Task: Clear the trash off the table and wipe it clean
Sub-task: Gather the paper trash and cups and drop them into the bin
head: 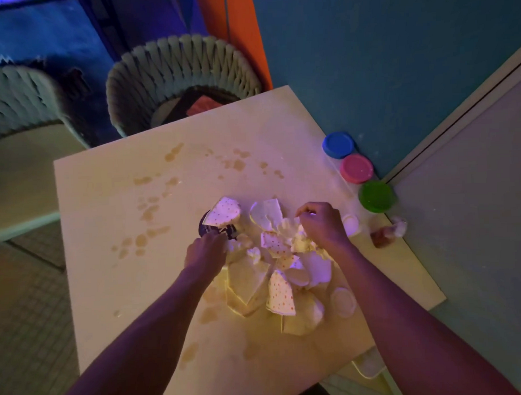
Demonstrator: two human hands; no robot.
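Left hand (206, 251) fingers curl onto the trash pile (270, 265) edge beside a dark disc (213, 228); right hand (320, 224) pinches crumpled paper at the pile's top. Pile: white and dotted scraps, mid-table (108, 261). Brown stains (149, 213) scattered. Three lidded tubs: blue (338, 144), pink (356, 168), green (376, 196). One woven basket (181, 79) holds dark and red items.

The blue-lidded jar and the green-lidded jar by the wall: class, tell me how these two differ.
Colour: the blue-lidded jar has a blue lid, the green-lidded jar a green one.
Place: the blue-lidded jar stands farthest from the person, while the green-lidded jar stands nearest the right hand.
Neighbour: both flank the pink-lidded jar, on opposite sides.
Shared: both stand upright with round lids on, along the table edge by the wall.
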